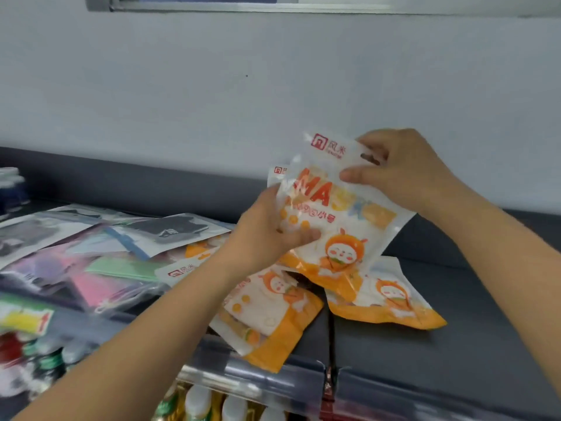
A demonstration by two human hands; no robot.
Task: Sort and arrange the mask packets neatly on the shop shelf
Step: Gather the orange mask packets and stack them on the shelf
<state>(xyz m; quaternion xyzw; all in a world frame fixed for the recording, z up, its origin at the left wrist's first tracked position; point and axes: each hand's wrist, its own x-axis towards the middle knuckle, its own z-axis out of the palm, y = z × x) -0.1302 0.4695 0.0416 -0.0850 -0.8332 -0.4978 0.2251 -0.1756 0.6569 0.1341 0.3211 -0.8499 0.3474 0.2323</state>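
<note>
— Fingers (303, 237) of my left hand (264, 229)?
— Curled on the orange mask packets (343, 214), which I hold above the shelf (485, 299). My right hand (403, 171) pinches their top corner.
— Around them?
— Clear packets (106, 268) of coloured masks lie at the left. Beneath, one flat packet (273, 314) overhangs the front edge, and another packet (391, 296) lies to its right.

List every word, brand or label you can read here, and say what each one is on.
"MASK": big orange and blue letters on the held packet, gripped by the left hand and right hand.
"风米": beside a red square logo at its top, and again on a shelf packet.
Unreadable: small print under both logos, the line under "MASK", the yellow tag.
</note>
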